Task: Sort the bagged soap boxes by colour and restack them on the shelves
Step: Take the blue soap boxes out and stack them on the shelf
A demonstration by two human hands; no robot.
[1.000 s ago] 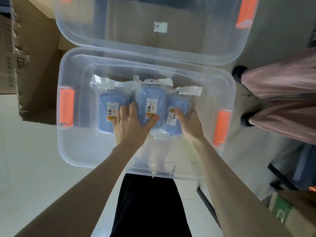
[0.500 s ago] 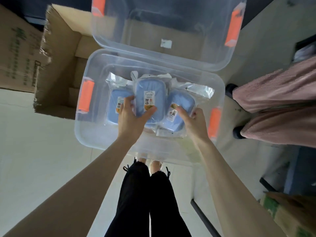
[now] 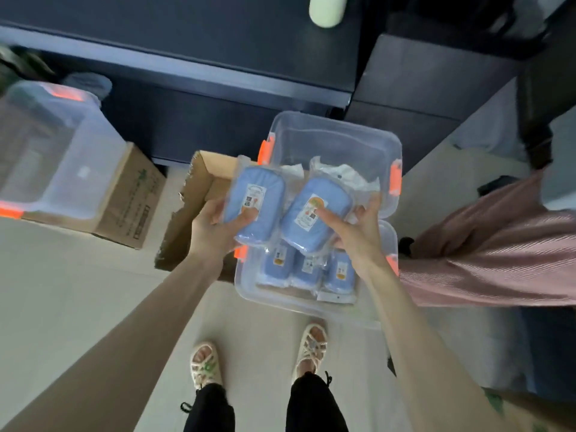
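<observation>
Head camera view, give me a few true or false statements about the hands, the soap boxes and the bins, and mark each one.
1. The left hand holds a bagged blue soap box. True.
2. The right hand is empty. False: it grips a second blue soap box.
3. The clear bin below the hands holds nothing. False: three blue soap boxes lie in it.
4. The bin's latches are orange. True.
5. An open cardboard box stands left of that bin. True.
</observation>
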